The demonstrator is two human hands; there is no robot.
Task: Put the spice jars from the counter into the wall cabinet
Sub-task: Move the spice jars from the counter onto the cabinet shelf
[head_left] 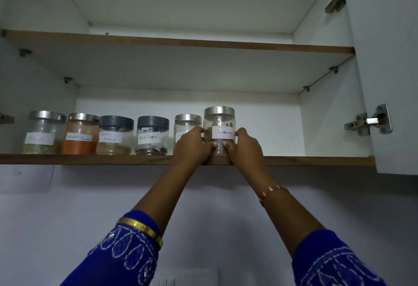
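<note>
Clear plastic jars (115, 135) are lined along the lower shelf (90, 159) from 9 o'clock. At the row's 3 o'clock end the cinnamon jar (219, 127) is clasped between left hand (192, 146) and right hand (247, 146). It should be slid back level, label forward.

Blue embroidered sleeves (126, 256), gold bangle (141, 229), beaded bracelet (272, 192)
</note>
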